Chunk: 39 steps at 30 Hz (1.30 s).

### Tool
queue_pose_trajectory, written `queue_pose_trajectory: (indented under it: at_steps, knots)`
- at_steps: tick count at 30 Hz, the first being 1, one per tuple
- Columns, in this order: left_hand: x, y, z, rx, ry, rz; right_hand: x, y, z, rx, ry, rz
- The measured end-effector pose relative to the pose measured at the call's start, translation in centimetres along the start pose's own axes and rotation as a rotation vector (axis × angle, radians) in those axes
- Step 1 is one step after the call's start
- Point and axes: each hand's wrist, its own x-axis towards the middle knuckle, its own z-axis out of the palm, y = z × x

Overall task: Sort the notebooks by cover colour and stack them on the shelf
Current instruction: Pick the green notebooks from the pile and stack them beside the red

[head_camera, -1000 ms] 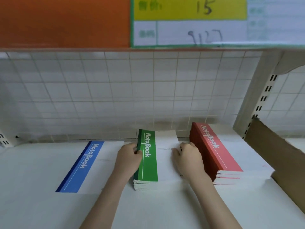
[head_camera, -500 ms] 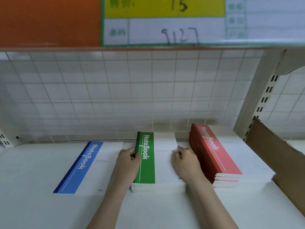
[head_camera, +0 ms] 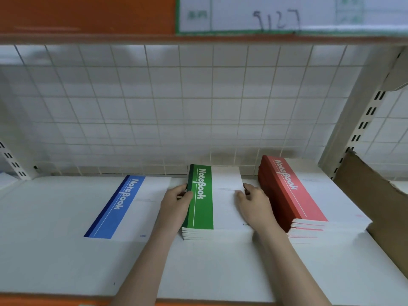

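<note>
green stack [head_camera: 202,202] nudged left | left hand [head_camera: 176,205], right hand [head_camera: 254,203] fingers apparently gripping its sides | shelf [head_camera: 55,250]

Three lots flat on the white shelf [head_camera: 44,250], spines left. Blue notebook [head_camera: 123,208] left, looks single. Green stack [head_camera: 212,208] centre, several deep, edges squared. Red stack [head_camera: 309,195] right, tallest, lower books fanned out at the near end.

Soft, even light; faint shadows, mild blur, edges bowed by wide-angle.

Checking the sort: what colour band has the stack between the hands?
Green, in the head view.
</note>
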Motion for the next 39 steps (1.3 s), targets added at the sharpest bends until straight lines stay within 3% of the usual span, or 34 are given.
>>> queue_pose_trajectory:
  at_steps: [6,11,16,19,23,29,39]
  knots:
    - [0.4,0.2,0.0,-0.113,0.053,-0.081,0.2,-0.6,-0.4,-0.013,-0.031,0.043]
    - [1.0,0.5,-0.2,-0.014,0.047,-0.055,0.3,-1.5,-0.7,-0.149,-0.047,0.055]
    - [1.1,1.1,-1.5,0.182,0.02,0.05,-1.0,-3.7,-0.4,-0.277,0.093,-0.147]
    - [0.4,0.9,-3.1,0.265,0.017,0.067,-1.6,-5.9,0.7,-0.28,0.093,-0.276]
    - [-0.7,-0.1,-6.7,0.364,0.023,0.1,-2.6,-8.8,3.3,-0.268,0.021,-0.374]
    - [-2.3,-1.7,-15.1,0.484,0.171,0.141,-4.3,-13.4,9.0,-0.283,-0.146,-0.469]
    - [-7.9,-4.1,-31.1,0.68,0.278,0.097,-10.9,-22.3,20.0,-0.302,-0.432,-0.624]
